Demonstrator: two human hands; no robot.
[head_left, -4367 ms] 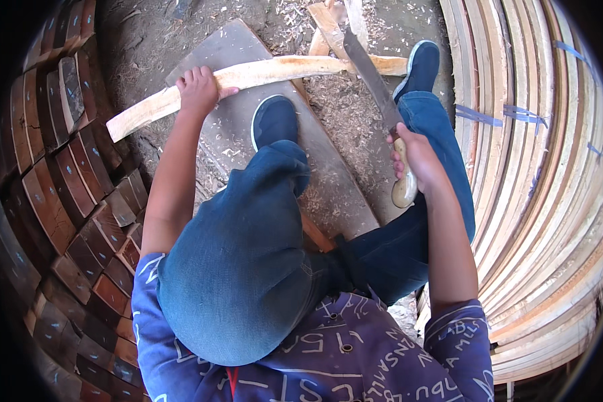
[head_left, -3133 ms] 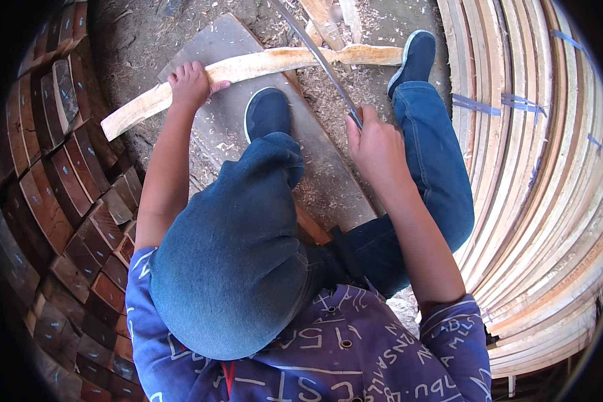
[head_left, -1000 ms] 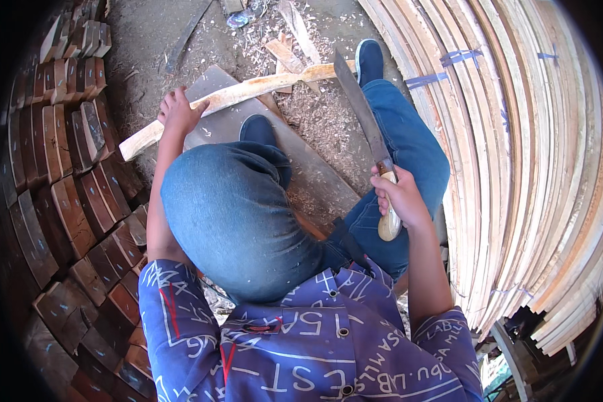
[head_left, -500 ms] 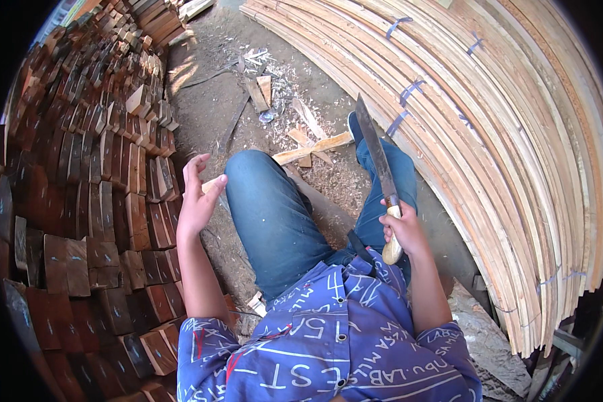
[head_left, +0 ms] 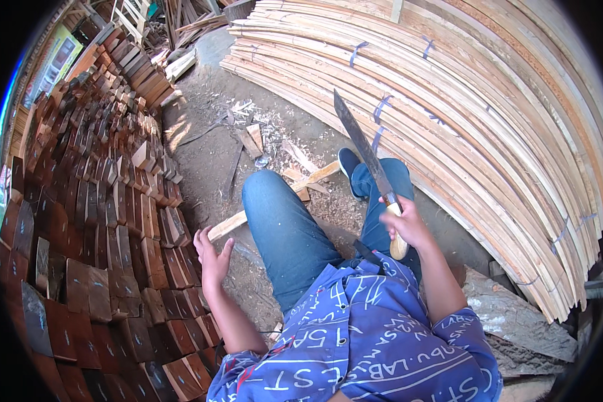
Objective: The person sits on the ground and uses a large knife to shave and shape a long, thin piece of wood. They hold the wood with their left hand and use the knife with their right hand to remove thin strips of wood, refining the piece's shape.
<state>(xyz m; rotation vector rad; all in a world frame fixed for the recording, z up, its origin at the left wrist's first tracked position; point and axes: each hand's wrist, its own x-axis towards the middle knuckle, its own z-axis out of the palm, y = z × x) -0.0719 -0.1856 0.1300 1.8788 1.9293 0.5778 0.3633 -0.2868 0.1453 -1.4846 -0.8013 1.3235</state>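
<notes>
My right hand (head_left: 409, 223) grips a machete (head_left: 365, 144) by its pale handle, with the dark blade pointing up and slightly left above my right leg. Left of my left knee, my left hand (head_left: 214, 260) is open, thumb and fingers apart. Just beyond its fingers is the end of a pale wooden strip (head_left: 229, 226). The strip passes behind my knee, which hides its middle, and comes out on the right (head_left: 325, 173) near my shoe. Whether my fingertips touch the strip I cannot tell.
Stacked reddish-brown wood blocks (head_left: 87, 295) rise close on my left. Long pale wood strips (head_left: 449, 141), bundled with blue ties, curve along my right. Offcuts (head_left: 251, 141) and shavings lie on the ground ahead. Rough bark slabs (head_left: 516, 315) lie at the lower right.
My left hand has moved away from my knee, and more of the wooden strip shows left of the knee. The machete stays in my right hand, its blade leaning more leftward. The whole view has shifted.
</notes>
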